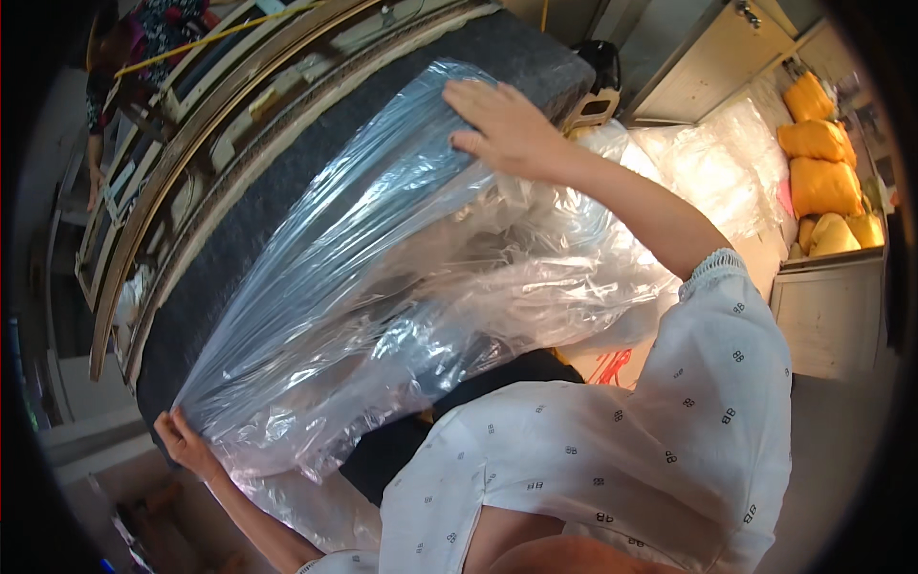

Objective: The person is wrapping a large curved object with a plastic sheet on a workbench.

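Note:
A large sheet of clear plastic film (382, 230) stretches across the dark table (258, 239) and hangs over its near edge in shiny folds. At the table's left end, my left hand (187, 446) pinches a gathered corner of the film. My right hand (507, 129) lies on the film near its far right corner, fingers stretched out and pressed flat. Between my hands the film's far edge runs in long creases. Below the table edge, the loose part bunches up in front of my body.
Behind the table runs a long machine frame (191, 182) with rails. A person (143, 48) is beyond it at the upper left. More clear plastic (717, 163) is heaped on the right, beside stacked yellow bundles (824, 182) on a cabinet (830, 304). Red strands (612, 366) lie below.

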